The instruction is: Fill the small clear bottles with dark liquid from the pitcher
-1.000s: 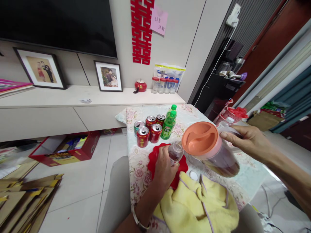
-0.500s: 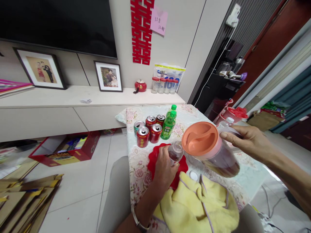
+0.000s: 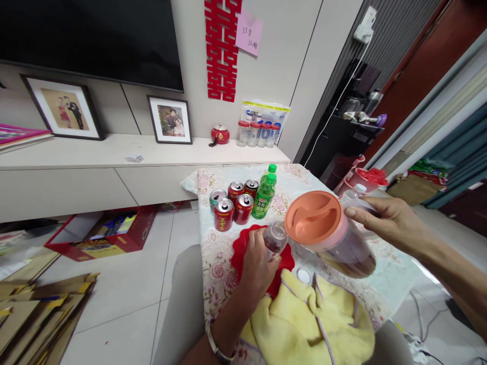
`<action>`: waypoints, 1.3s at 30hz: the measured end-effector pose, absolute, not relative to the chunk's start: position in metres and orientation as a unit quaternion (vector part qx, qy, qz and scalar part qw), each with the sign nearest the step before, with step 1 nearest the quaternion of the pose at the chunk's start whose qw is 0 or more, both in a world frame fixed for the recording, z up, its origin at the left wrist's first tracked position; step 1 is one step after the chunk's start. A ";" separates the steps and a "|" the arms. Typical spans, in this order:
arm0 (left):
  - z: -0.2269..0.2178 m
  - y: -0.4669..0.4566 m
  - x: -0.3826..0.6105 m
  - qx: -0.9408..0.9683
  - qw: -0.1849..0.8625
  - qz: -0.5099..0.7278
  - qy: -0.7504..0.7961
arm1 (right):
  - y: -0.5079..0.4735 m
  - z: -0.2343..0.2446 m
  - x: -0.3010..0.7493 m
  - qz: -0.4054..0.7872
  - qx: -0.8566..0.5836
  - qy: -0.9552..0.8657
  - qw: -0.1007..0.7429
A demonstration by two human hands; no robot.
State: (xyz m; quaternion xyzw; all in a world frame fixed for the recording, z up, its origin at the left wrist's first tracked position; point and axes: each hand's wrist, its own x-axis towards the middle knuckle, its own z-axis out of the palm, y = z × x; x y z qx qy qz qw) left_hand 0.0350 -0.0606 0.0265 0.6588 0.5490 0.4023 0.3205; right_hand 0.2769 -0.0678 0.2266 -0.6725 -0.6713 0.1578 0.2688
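Observation:
My left hand [image 3: 259,261] is wrapped round a clear plastic bottle [image 3: 275,237] with an uncapped mouth and dark liquid inside. Beneath the bottle lies a red scalloped plate [image 3: 239,251]. My right hand [image 3: 384,215] grips the handle of a clear pitcher [image 3: 352,251] that has an orange lid [image 3: 314,218]. The pitcher is tilted to the left, its lid edge right by the bottle's mouth, and brownish liquid rests low in it. A white bottle cap [image 3: 303,276] sits beside a crumpled yellow towel [image 3: 312,319] on the near side of the table.
Several drink cans [image 3: 223,215] and two green bottles [image 3: 263,196] stand further back on the flowered tablecloth [image 3: 216,268]. Another clear bottle [image 3: 357,190] is behind the pitcher. Past the table runs a white cabinet [image 3: 160,154]. A red box [image 3: 102,233] and flattened cardboard [image 3: 45,309] lie on the floor.
Almost nothing differs. Both hands, the bottle and the tilted pitcher hold nearly the same positions.

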 end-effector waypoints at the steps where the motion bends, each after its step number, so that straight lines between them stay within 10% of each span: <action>1: 0.027 -0.061 0.035 0.658 0.322 0.403 0.548 | -0.068 0.226 0.277 0.157 -0.671 -0.673 0.270; 39: 0.024 -0.060 0.035 0.656 0.322 0.411 0.545 | -0.067 0.227 0.275 0.152 -0.676 -0.669 0.269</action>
